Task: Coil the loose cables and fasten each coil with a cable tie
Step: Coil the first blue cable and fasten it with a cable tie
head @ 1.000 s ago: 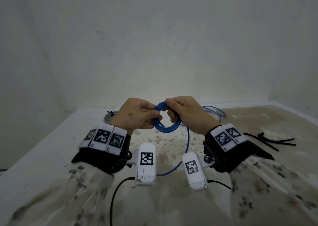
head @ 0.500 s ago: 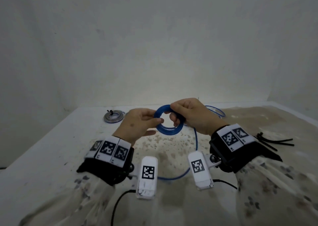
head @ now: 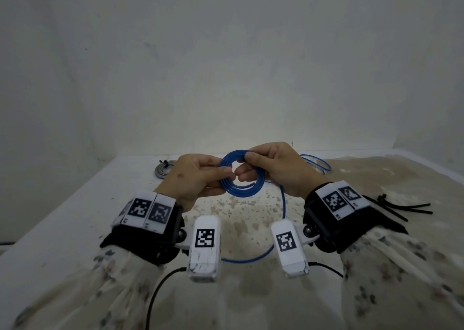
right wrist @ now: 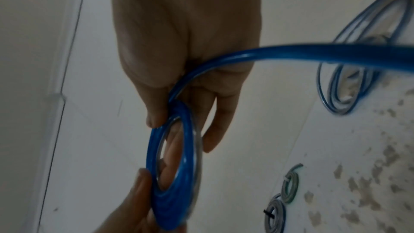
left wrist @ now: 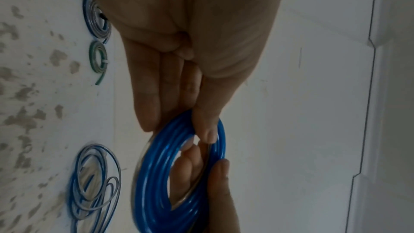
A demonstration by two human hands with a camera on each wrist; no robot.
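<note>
A blue cable coil [head: 241, 189] is held upright above the table between both hands. My left hand [head: 200, 176] pinches its left side with thumb and fingers [left wrist: 177, 128]. At the coil's top right, my right hand [head: 272, 165] pinches it, thumb in front [right wrist: 183, 130]. The coil [left wrist: 177, 174] [right wrist: 172, 166] has several turns. A loose blue tail [head: 282, 204] [right wrist: 291, 54] runs from under my right hand down to the table. More loose blue loops [head: 317, 162] [left wrist: 96, 180] [right wrist: 358, 59] lie behind. Black cable ties [head: 401, 206] lie at the right.
A grey coil fastened with a black tie [head: 163, 170] [left wrist: 96, 19] [right wrist: 274, 213] lies at the back left, and a small green-grey coil [left wrist: 97, 58] [right wrist: 290, 182] lies beside it. The stained table [head: 75, 216] meets white walls behind and to the right.
Both hands have worked round the blue coil, which now faces me more squarely. The hands rose slightly and the hanging tail shifted a little to the right.
</note>
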